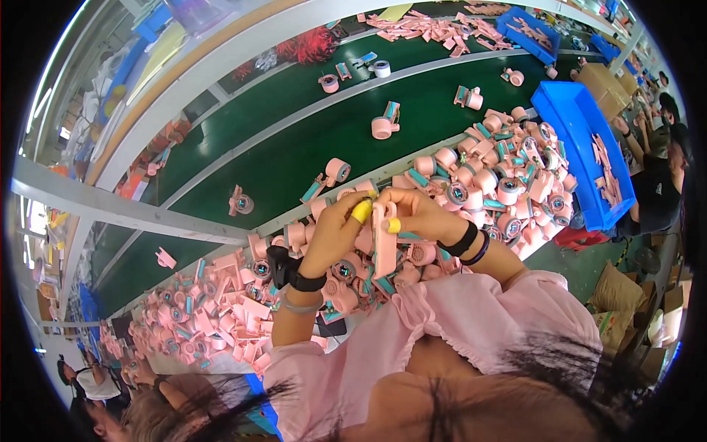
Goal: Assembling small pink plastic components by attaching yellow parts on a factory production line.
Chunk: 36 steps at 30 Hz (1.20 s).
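Observation:
Both of my hands meet in front of my chest at a pink handheld-fan body [384,252], its long handle pointing down toward me. My right hand [416,215] grips its side between thumb and fingers, with a yellow cover on one digit. At the upper end, my left hand [335,230] pinches with closed fingers; one of them also wears a yellow cover. What lies between those fingertips is too small to tell. Beneath and around my hands spreads a pile of pink fan bodies [508,177] with round heads and turquoise cylinders.
Beyond the pile runs a green conveyor belt [294,147] carrying scattered fan bodies [382,127]. A blue bin [543,110] with pink strips stands at right. More pink parts [243,317] heap at left. A white metal post [132,210] crosses there. Other people sit at both sides.

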Available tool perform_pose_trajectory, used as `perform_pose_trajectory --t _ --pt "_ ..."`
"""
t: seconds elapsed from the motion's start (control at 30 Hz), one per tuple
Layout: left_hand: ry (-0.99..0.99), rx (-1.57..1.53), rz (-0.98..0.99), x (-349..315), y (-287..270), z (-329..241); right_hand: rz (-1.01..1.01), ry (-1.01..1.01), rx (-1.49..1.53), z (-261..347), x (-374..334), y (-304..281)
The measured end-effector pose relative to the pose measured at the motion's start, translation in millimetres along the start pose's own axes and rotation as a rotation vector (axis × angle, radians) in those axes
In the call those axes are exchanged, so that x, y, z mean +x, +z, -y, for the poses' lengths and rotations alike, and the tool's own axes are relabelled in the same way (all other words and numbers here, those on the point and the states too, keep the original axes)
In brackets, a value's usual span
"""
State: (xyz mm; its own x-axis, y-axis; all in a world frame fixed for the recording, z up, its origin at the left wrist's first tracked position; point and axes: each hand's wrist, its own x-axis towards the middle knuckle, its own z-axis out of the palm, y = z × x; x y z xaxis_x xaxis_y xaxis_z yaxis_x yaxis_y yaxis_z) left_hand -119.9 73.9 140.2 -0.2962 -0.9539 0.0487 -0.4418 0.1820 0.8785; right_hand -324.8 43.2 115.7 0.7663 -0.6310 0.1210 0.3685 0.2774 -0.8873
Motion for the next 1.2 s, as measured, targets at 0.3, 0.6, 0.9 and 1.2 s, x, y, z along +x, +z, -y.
perform_pose_trajectory --t 0.3,0.6,0.9,1.2 --pt "-0.06 -0.072 0.023 -36.5 13.1 -43.2 -0.304 0.106 0.191 -0.2 -15.6 23.7" --pt "-0.029 0.488 -0.103 -36.6 27.3 -50.5 -0.341 0.006 -0.264 -24.3 -25.7 -3.7" --pt "-0.099 0.06 -0.068 -32.3 6.6 -60.6 0.023 0.154 -0.233 -25.6 -28.0 0.3" --pt "0.035 0.006 -0.01 -36.5 -3.6 -57.5 0.134 0.171 0.162 -18.6 -32.8 -8.4"
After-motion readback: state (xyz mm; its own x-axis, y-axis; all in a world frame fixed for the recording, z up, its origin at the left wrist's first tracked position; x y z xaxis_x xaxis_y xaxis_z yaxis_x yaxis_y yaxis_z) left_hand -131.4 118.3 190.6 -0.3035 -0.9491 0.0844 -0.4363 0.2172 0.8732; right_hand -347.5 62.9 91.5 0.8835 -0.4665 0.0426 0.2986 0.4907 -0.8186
